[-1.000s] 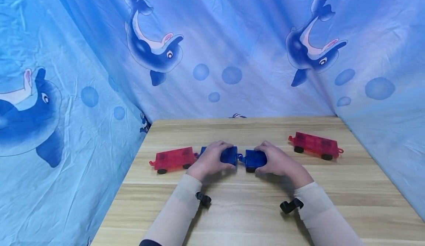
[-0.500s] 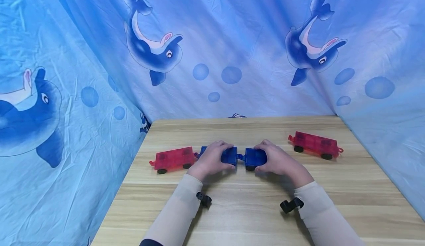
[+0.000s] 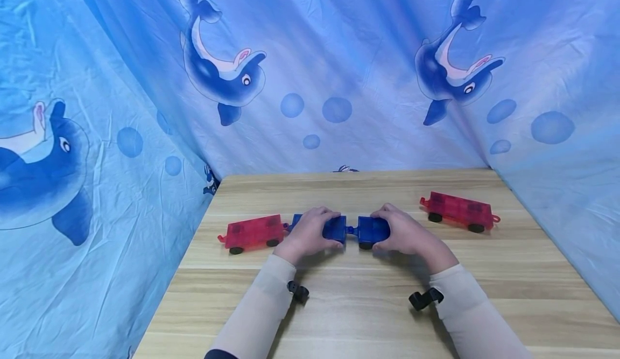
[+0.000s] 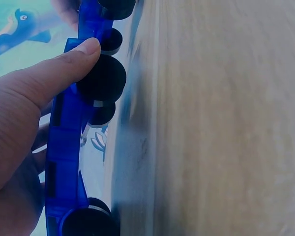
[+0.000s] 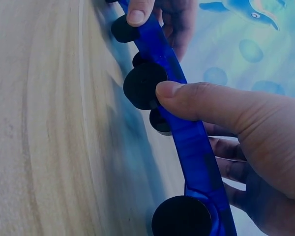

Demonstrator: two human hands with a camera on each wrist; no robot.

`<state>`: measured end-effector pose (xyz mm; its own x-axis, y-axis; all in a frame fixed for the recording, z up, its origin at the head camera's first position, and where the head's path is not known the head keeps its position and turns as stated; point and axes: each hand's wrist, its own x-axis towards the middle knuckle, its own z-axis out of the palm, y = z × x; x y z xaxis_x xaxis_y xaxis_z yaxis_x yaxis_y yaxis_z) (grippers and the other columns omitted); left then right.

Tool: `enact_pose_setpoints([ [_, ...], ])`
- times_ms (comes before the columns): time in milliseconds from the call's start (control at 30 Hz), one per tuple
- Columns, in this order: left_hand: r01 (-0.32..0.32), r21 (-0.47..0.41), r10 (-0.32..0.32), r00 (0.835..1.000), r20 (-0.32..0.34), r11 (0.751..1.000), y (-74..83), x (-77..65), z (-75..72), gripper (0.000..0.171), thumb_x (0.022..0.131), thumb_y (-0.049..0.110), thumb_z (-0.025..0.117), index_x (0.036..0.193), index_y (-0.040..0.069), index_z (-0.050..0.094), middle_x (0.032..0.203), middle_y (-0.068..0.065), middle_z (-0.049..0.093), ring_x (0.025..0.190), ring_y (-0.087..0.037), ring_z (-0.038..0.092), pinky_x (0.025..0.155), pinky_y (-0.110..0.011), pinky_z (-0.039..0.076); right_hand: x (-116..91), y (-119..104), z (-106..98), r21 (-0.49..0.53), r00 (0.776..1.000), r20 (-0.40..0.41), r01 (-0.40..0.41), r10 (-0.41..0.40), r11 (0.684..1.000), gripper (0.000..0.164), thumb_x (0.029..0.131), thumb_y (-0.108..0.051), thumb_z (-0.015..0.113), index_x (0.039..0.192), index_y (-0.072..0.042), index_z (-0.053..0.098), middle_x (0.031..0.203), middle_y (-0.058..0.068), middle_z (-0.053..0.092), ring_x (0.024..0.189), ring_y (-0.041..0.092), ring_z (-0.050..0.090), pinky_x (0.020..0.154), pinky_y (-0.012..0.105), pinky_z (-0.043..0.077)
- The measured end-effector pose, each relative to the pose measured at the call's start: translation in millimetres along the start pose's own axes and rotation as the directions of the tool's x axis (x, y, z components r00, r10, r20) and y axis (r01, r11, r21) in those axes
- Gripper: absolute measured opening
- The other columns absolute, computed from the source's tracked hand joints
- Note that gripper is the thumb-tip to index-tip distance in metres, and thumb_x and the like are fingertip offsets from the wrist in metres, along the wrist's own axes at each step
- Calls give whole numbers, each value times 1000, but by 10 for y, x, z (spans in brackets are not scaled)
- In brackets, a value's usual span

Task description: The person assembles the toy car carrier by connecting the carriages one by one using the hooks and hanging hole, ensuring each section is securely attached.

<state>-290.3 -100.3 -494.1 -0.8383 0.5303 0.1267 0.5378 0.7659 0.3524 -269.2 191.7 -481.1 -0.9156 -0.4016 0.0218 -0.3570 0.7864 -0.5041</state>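
Two translucent blue toy train cars stand end to end on the wooden table. My left hand grips the left blue car, its thumb by a black wheel in the left wrist view. My right hand holds the right blue car the same way, thumb along its near side. Between the cars, the small blue coupling shows hook and loop overlapping. The middle of the left car and the right car's far end are hidden by the hands.
A red toy train car stands at the left, its end meeting the left blue car's coupling. Another red car stands apart at the back right. A blue dolphin-print cloth hangs behind the table.
The right blue car has shifted slightly away from me, and its coupling now lines up with the left car's. The left hand and both red cars stay in place.
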Motion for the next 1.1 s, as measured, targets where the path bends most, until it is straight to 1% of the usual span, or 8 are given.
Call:
enact_pose_setpoints([
  [233, 7, 12, -7, 1000, 10, 1000, 5, 1, -1, 85, 80, 57, 88, 153, 25, 56, 145, 0, 58, 135, -24, 52, 114, -45, 43, 3, 14, 3, -6, 1000, -4, 11, -11, 1000, 78, 76, -36, 95, 142, -12, 62, 129, 3, 56, 116, 27, 59, 103, 54, 52],
  [467, 6, 17, -6, 1000, 11, 1000, -2, -1, 1, 84, 80, 57, 87, 152, 27, 57, 143, 1, 58, 133, -24, 53, 113, -45, 45, 12, 33, 7, -24, 1000, -11, 12, -12, 1000, 80, 76, -37, 96, 144, -13, 62, 132, 3, 56, 121, 30, 57, 105, 56, 51],
  [633, 12, 12, -12, 1000, 15, 1000, -2, -4, 11, 84, 79, 58, 88, 152, 28, 57, 143, 2, 59, 134, -24, 53, 113, -46, 45, 8, 42, 2, -17, 1000, -9, 15, -15, 1000, 81, 76, -34, 96, 146, -12, 61, 135, 4, 55, 124, 32, 56, 106, 57, 49],
  [833, 3, 21, -3, 1000, 8, 1000, -8, 6, 21, 85, 78, 57, 88, 152, 28, 57, 142, 3, 60, 134, -24, 54, 113, -45, 44, 1, 53, 9, -5, 1000, -2, 18, -18, 1000, 81, 78, -33, 95, 148, -12, 59, 136, 4, 55, 125, 32, 55, 108, 58, 47],
  [1000, 3, 15, -3, 1000, 1, 1000, -10, 9, 34, 86, 77, 57, 90, 151, 28, 58, 141, 3, 60, 134, -24, 54, 113, -45, 44, -3, 57, 9, 6, 1000, 2, 18, -18, 1000, 80, 78, -31, 95, 147, -11, 59, 135, 4, 55, 125, 32, 56, 107, 57, 48],
  [1100, 13, 14, -13, 1000, 2, 1000, -12, 10, 46, 87, 76, 58, 90, 151, 28, 58, 143, 4, 60, 135, -24, 53, 114, -45, 44, -4, 63, 11, 15, 1000, 5, 15, -15, 1000, 79, 79, -31, 95, 147, -12, 60, 134, 4, 55, 124, 31, 56, 106, 57, 49],
])
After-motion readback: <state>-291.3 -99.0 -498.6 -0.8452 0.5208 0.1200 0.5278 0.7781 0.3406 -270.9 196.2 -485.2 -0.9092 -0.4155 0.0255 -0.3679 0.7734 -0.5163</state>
